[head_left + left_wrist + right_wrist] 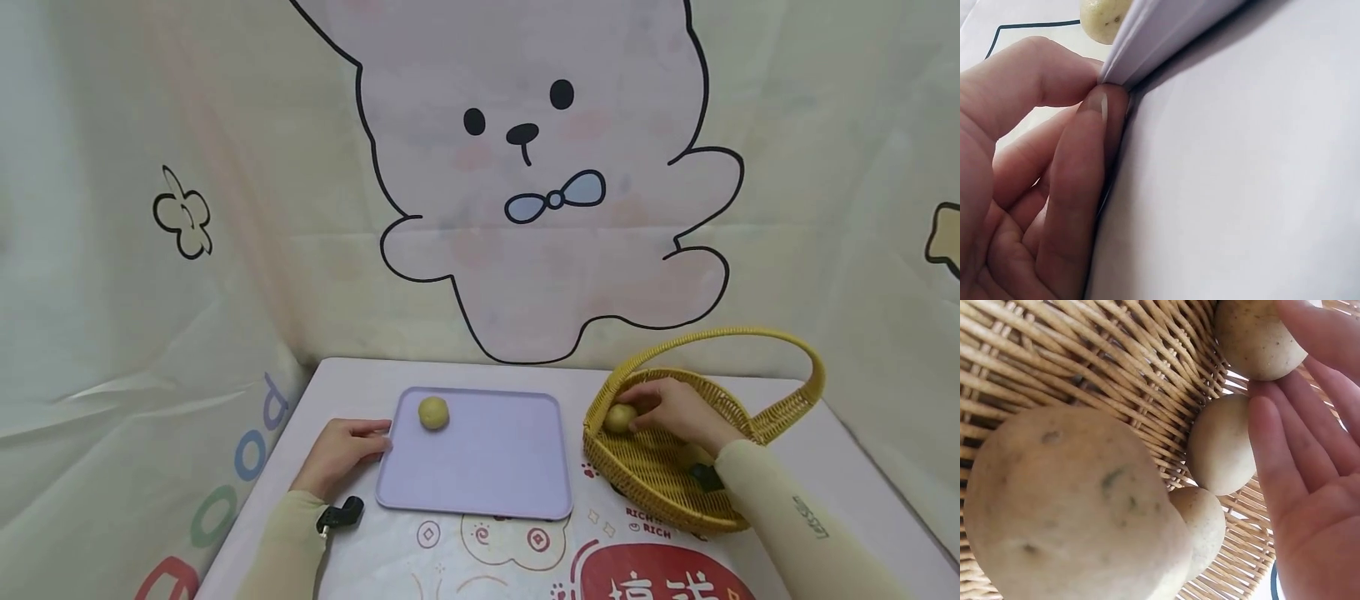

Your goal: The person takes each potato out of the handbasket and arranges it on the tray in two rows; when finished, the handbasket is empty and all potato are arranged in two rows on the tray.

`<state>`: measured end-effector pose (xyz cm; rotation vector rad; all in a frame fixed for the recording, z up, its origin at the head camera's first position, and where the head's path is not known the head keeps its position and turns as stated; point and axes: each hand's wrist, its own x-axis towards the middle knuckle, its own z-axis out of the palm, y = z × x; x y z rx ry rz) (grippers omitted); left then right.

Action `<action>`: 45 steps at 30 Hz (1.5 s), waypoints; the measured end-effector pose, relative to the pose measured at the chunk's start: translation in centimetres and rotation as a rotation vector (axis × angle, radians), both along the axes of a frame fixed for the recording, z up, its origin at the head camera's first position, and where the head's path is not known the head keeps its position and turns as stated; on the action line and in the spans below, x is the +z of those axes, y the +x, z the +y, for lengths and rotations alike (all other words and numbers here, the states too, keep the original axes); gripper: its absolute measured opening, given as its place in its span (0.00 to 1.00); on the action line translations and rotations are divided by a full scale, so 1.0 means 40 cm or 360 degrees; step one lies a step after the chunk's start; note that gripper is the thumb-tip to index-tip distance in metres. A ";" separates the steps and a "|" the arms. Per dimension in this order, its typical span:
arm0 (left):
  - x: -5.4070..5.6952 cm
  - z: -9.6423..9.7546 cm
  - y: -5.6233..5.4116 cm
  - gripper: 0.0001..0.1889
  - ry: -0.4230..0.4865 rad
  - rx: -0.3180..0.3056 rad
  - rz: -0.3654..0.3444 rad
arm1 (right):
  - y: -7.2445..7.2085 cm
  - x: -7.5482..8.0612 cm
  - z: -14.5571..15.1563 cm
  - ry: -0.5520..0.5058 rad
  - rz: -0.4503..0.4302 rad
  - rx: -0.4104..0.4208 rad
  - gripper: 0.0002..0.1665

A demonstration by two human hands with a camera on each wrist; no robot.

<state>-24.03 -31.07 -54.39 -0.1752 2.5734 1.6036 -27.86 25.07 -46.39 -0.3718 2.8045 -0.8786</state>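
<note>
My left hand (341, 452) pinches the left rim of a pale lilac tray (480, 458), thumb and fingers meeting at its edge in the left wrist view. One potato (432, 412) sits on the tray near its far left corner. Inside a yellow wicker basket (651, 493), my right hand (681, 412) holds a potato (619, 418) between thumb and fingers, close to the left wall. The right wrist view has this held potato (1260, 340) at the top, with a smaller potato (1221, 445), another potato (1200, 525) and a large near potato (1072, 506) lying in the basket.
The basket's tall handle (727, 332) arches over the right hand. A white table (352, 383) with a printed red patch (660, 575) bears tray and basket. Behind it hangs a cloth backdrop (540, 275) with a cartoon bear.
</note>
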 end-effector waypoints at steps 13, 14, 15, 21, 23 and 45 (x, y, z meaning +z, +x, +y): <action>0.005 0.006 0.007 0.22 0.0071 -0.0005 -0.0021 | 0.002 -0.003 -0.005 0.0036 -0.0007 0.0015 0.26; 0.005 0.008 0.006 0.22 0.0068 0.0001 -0.0022 | 0.002 -0.005 -0.003 0.0046 -0.0002 0.0018 0.26; 0.004 0.010 0.005 0.21 0.0070 0.0005 -0.0021 | 0.003 -0.005 -0.001 0.0051 0.0005 0.0023 0.26; 0.003 0.015 0.002 0.21 0.0070 -0.0001 -0.0021 | 0.008 -0.008 0.011 0.0102 0.0053 0.0033 0.24; 0.005 0.016 0.002 0.21 0.0071 -0.0005 -0.0025 | 0.018 -0.001 0.014 0.0118 0.0064 0.0031 0.23; 0.007 0.012 0.015 0.22 0.0033 0.0020 0.0010 | 0.287 0.089 -0.074 -0.0433 0.0064 -0.0182 0.30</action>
